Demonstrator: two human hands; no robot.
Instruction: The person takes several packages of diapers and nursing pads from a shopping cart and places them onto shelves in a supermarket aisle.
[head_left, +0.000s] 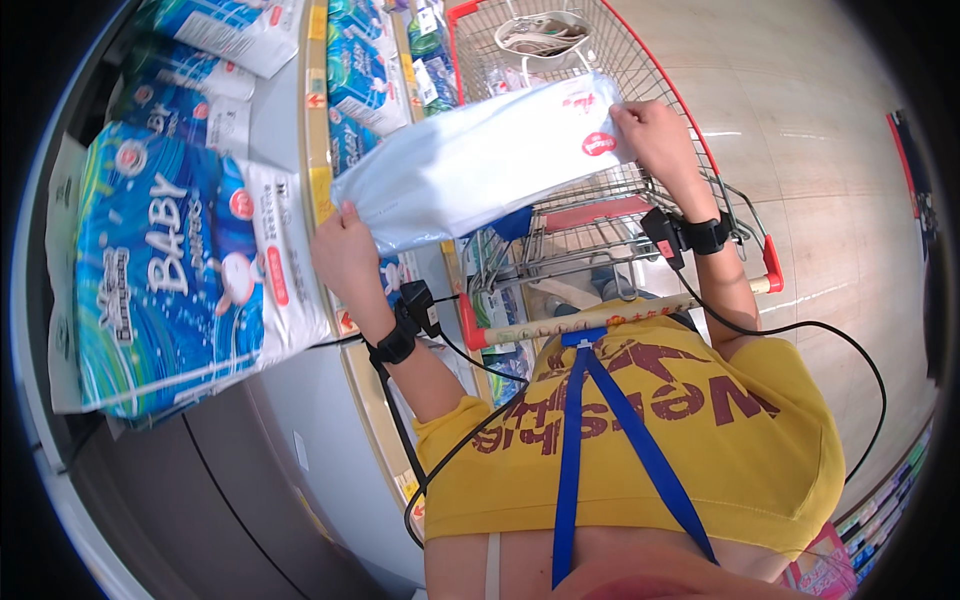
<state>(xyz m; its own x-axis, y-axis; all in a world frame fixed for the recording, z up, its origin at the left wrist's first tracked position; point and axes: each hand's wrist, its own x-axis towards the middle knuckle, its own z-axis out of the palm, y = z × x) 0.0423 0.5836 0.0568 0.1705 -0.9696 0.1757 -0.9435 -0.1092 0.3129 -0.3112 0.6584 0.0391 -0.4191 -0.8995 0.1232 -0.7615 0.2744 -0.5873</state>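
Observation:
A long, flat package in pale blue and white plastic film (480, 161), with red printing at its right end, is stretched between my two hands. My left hand (346, 251) pinches its lower left corner, thumb on top. My right hand (658, 139) grips the right end near the upper corner. The package is held above the shelf edge and the basket of a wire shopping cart (679, 71). What lies directly under the package is hidden. Both wrists wear black straps with small cabled devices.
Blue diaper packs (172, 270) stand on the shelf at the left, with more packs behind them. A white bag (544, 56) sits in the cart's far end. The cart handle (600, 319) crosses close to my body. Black cables hang from both wrists. Tiled floor (810, 187) lies to the right.

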